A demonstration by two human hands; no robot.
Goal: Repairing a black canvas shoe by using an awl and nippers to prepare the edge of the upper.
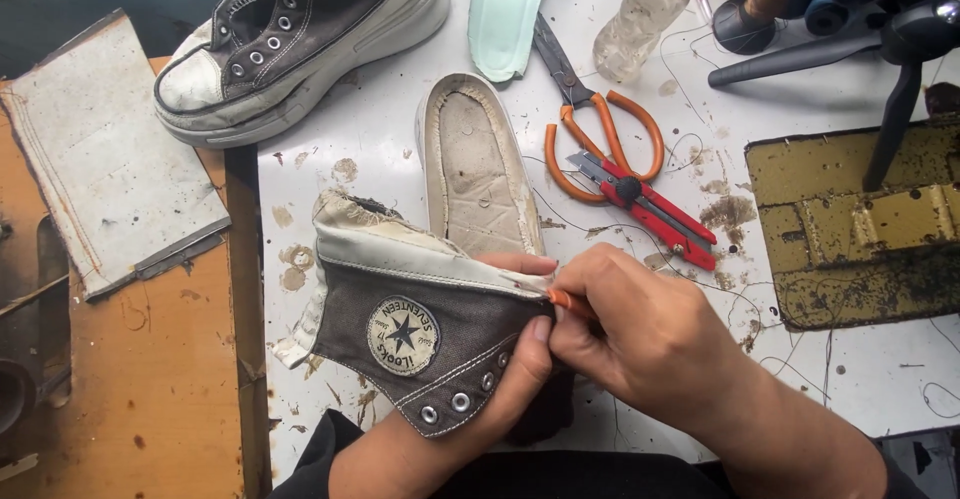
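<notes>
A dark grey canvas high-top shoe (410, 334) lies on its side near the table's front edge, its white sole (480, 174) peeled away from the upper. My left hand (515, 359) comes from below and grips the shoe by its eyelet edge, thumb on the canvas. My right hand (650, 334) is closed around a small orange-handled tool (562, 301), whose tip sits at the seam between the upper and the sole.
A second high-top shoe (300, 34) stands at the back left. Orange-handled scissors (600, 129), a red utility knife (655, 211), a pale green insole (505, 9) and a plastic bottle (640, 19) lie behind. A grey board (100, 149) and a yellow metal plate (860, 224) flank the work.
</notes>
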